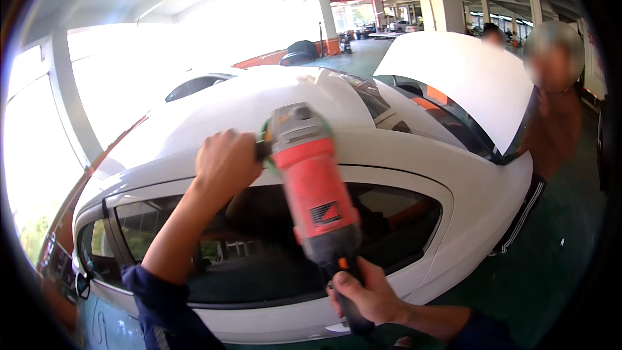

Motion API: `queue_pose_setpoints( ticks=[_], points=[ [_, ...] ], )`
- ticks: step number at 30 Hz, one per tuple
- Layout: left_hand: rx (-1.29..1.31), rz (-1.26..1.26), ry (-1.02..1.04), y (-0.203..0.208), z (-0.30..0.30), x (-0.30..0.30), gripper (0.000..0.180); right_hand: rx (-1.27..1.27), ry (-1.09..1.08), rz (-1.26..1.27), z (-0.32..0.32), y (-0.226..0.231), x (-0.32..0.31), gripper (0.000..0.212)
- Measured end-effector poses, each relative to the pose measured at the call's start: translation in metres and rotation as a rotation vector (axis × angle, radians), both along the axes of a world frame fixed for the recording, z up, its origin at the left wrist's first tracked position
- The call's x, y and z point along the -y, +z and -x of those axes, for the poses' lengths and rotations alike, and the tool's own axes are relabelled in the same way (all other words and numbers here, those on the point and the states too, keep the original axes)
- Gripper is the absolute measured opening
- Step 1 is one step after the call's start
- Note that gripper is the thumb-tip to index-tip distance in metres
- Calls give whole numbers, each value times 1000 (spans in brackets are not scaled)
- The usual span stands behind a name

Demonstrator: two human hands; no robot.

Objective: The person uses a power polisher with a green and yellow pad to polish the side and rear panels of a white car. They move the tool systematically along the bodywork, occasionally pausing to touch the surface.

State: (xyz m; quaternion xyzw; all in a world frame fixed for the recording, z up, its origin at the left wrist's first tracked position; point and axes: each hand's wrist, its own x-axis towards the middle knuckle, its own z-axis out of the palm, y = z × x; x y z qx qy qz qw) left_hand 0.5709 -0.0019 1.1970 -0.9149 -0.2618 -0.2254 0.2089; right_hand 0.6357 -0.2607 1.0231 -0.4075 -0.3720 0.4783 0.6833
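One red power tool (317,188) slants up-left, its long axis running from the right hand (368,295), clasping the black rear grip (353,317), to a metal head (299,123) over the white car's roof (253,104), beside the left hand (227,163), clenched around the side handle (263,150).

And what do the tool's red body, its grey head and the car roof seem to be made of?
Red body: probably moulded plastic, satin, evenly coloured. Grey head: perhaps cast metal, from its dull sheen. Car roof: likely painted sheet metal, glossy white, bright highlights.
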Motion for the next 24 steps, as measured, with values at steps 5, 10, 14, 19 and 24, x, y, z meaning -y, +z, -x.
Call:
queue_pose_setpoints(
  ticks=[5, 10, 14, 19, 24],
  points=[
    [206, 18, 107, -11, 102, -62, 12, 172, 49, -82, 66, -17, -81, 47],
    [251, -21, 211, -12, 171, -87, 20, 297, 139, -74, 103, -6, -121, 56],
    [265, 9, 183, -20, 171, -91, 26, 299, 132, -25, 99, -6, -116, 56],
    [229, 23, 165, -22, 125, -60, 25, 281, 126, 37, 67, -10, -78, 34],
    [65, -3, 63, -31, 59, -13, 25, 112, -10, 95, 33, -41, -22, 32]
  ],
)
